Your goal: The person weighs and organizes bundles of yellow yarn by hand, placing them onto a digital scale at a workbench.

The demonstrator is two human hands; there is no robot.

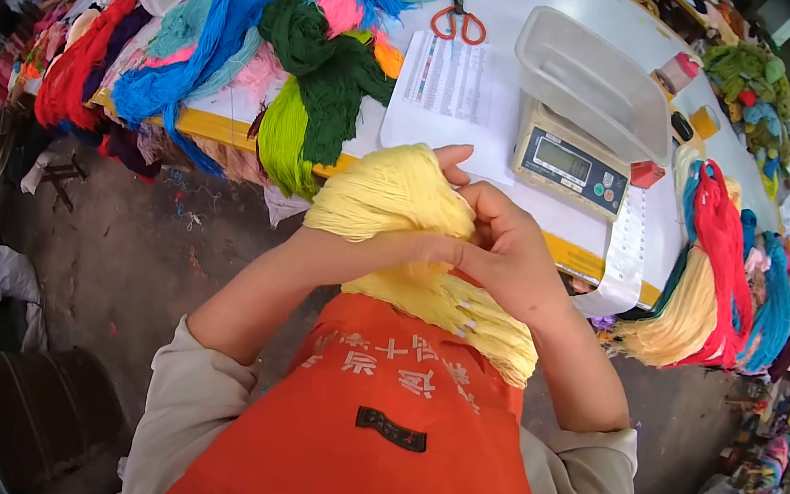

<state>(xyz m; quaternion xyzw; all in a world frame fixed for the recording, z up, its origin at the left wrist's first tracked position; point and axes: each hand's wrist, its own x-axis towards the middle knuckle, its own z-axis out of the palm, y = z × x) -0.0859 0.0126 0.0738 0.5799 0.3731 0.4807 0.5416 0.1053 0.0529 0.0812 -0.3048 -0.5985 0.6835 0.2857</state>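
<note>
A thick hank of pale yellow yarn [388,190] is bunched up in front of my orange apron. My left hand [430,250] is wrapped round it, thumb on the near side and fingertips showing beyond the far side. The lower strands hang past my wrist and spread to the right over the apron. My right hand [512,238] is closed at the hank's right edge, fingers bent and pinched near my left thumb. What sits between its fingertips is hidden.
On the table stand a digital scale [569,160] with a clear plastic tub [595,83], red-handled scissors [459,19] and a printed sheet [448,88]. Blue yarn [246,14], dark green yarn [332,87] and red yarn [717,252] hang over the yellow table edge.
</note>
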